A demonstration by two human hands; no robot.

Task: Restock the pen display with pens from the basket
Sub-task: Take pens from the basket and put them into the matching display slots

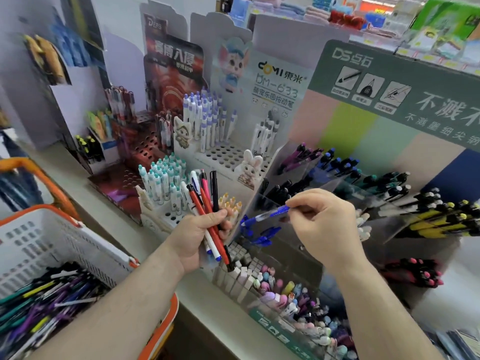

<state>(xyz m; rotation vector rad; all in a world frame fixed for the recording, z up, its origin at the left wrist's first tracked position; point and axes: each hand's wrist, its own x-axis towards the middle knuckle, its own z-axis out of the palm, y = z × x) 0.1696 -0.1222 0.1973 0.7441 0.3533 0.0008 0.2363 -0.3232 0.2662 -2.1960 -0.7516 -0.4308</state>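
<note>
1. Pens lie heaped in many colours in the basket, white with orange rim and handle, at the near left, beside the surface.
2. Near right, a clear bin on the surface holds pastel-capped pens, with white-capped ones just behind them.
3. Left hand is closed around a bundle of pens: red, black, pink and white barrels fan upward, their tips pointing down past the palm.
4. Right hand pinches a blue pen between thumb and fingertips; it lies nearly level, its tip toward the left, just above blue pens already in a slot.
5. Pen display stands beyond the hands, with tilted clear slots of purple, blue, black, teal and yellow pens, and pink ones lower right.
6. Further left, a white holed rack carries white-and-purple pens; teal-capped ones stand nearer.
7. Far left, a red rack has mostly bare holes.
8. Printed backing cards rise behind everything.
</note>
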